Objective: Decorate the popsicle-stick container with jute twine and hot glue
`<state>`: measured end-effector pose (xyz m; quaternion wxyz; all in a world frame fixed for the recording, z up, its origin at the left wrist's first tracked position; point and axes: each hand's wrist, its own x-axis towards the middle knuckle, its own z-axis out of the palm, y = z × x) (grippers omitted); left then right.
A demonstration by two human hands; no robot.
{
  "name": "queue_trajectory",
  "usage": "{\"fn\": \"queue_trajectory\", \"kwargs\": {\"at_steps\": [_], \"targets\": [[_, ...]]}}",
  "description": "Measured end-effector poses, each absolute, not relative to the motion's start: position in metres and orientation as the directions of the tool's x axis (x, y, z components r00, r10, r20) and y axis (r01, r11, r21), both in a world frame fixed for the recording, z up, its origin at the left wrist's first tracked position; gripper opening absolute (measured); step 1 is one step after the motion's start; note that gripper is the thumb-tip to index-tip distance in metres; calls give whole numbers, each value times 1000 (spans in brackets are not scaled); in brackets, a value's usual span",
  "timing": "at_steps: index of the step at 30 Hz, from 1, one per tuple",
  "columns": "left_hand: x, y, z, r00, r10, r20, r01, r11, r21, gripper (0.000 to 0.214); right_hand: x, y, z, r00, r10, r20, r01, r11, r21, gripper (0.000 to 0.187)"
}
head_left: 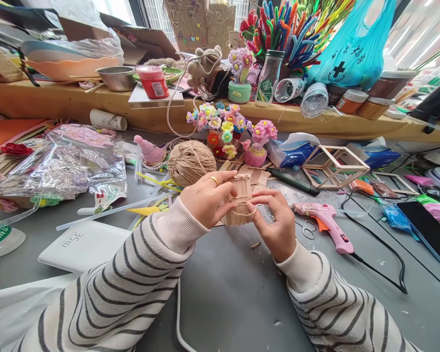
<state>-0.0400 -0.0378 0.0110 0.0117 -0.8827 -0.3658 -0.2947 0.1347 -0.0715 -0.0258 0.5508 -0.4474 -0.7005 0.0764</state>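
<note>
Holding small slatted wood piece (242, 187) in left hand (209, 193), gripping its left side betw. thumb & fingers, wearing gold ring (214, 180); pinching thin twine (244, 214) nr piece's lower edge w/ thumb & index tip of right hand (276, 220), curling other fingers loosely. Positioning piece abt. mid-table (242, 293), toward far edge; unable to tell if touching tabletop. Seeing twine ball (192, 164) just beyond left hand, plus pink-potted flowers (258, 143) to its right, both nr table's far edge. Seeing dark-handled tool (293, 181) just beyond right hand, small scissors (308, 230) just beside it, then pink glue gun (328, 222) lying on its side. Farther out, spotting open wood frame (341, 157) toward far right corner, black phone (430, 230) nr right edge, white pwr bank (84, 247) on left half, see-through plastic bag (108, 168) toward far left corner. Past far edge, on raised ledge (58, 102), noticing glass bottle (267, 80), multicol. pipe cleaners (282, 34) & blue bag (363, 44)
</note>
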Motion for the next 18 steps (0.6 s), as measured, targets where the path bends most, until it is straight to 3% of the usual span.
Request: {"fn": "queue_trajectory", "kwargs": {"at_steps": [11, 18], "targets": [[-42, -38, 16, 577, 652, 492, 653, -730, 202, 11, 141, -66, -31, 39, 761, 647, 504, 544, -671, 3], [-44, -38, 19, 622, 632, 462, 630, -754, 183, 15, 143, -64, -31, 13, 742, 670, 525, 565, -637, 2]]}}
